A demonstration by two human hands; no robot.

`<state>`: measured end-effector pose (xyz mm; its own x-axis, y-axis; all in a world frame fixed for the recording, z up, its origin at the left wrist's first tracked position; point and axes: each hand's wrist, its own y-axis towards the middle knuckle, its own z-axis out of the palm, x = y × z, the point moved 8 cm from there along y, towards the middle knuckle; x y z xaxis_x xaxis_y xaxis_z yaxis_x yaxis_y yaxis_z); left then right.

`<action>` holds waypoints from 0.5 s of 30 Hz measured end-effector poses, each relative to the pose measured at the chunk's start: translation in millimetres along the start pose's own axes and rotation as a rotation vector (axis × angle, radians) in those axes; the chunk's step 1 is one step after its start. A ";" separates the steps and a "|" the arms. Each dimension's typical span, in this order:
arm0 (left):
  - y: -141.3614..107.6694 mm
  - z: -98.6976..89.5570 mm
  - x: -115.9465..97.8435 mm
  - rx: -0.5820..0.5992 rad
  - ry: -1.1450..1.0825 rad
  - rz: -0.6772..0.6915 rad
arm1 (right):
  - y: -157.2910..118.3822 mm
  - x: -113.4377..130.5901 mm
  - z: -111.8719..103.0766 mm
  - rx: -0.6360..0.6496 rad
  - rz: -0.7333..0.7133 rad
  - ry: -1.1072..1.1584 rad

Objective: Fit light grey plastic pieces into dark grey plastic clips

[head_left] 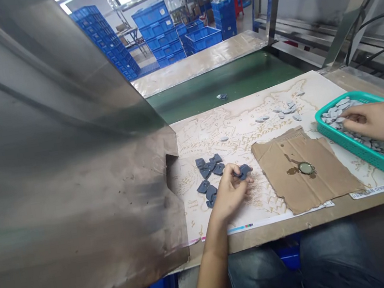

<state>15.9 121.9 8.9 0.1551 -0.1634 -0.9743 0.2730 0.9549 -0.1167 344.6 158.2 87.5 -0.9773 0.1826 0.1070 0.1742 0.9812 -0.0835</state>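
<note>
My left hand [227, 193] pinches a dark slate-blue moulded piece [244, 171] at its fingertips, just beside a loose cluster of similar dark pieces [207, 173]. These lie on a paper sheet printed with a map [248, 127]. My right hand [382, 123] reaches into a teal plastic basket [358, 148], its fingers over a heap of pale grey pieces [336, 112]. Whether it grips any is hidden. Several more pale pieces [285, 110] lie scattered on the sheet.
A stained cardboard sheet [302, 172] with a metal bottle cap [305, 168] lies between my hands. A curved steel hood [47, 138] fills the left side. Beyond runs a green conveyor belt [222, 85], with stacked blue crates [158, 31] farther back.
</note>
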 end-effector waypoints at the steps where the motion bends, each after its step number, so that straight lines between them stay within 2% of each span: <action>1: -0.1 1.8 -0.3 0.028 -0.020 -0.011 | 1.1 -5.0 -1.4 -0.010 0.068 0.022; 4: -1.5 7.7 -3.3 0.104 -0.073 -0.020 | 2.3 -15.6 -2.0 -0.046 0.142 0.273; 6: -2.9 10.6 -3.9 0.134 -0.081 -0.033 | 2.6 -23.4 2.5 -0.032 0.178 0.454; 9: -4.0 12.7 -1.7 0.147 -0.036 -0.058 | 4.4 -31.2 11.7 0.017 0.209 0.611; 12: -2.3 9.6 -2.0 0.091 -0.006 -0.029 | 5.0 -30.1 20.4 0.091 0.174 0.660; 15: -0.2 3.0 -5.2 -0.002 -0.038 0.032 | -0.4 -14.1 13.1 0.051 -0.019 0.504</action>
<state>17.9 121.8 14.5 0.1996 -0.1416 -0.9696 0.2656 0.9603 -0.0856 356.7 154.3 73.0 -0.7983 0.1846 0.5732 0.1382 0.9826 -0.1240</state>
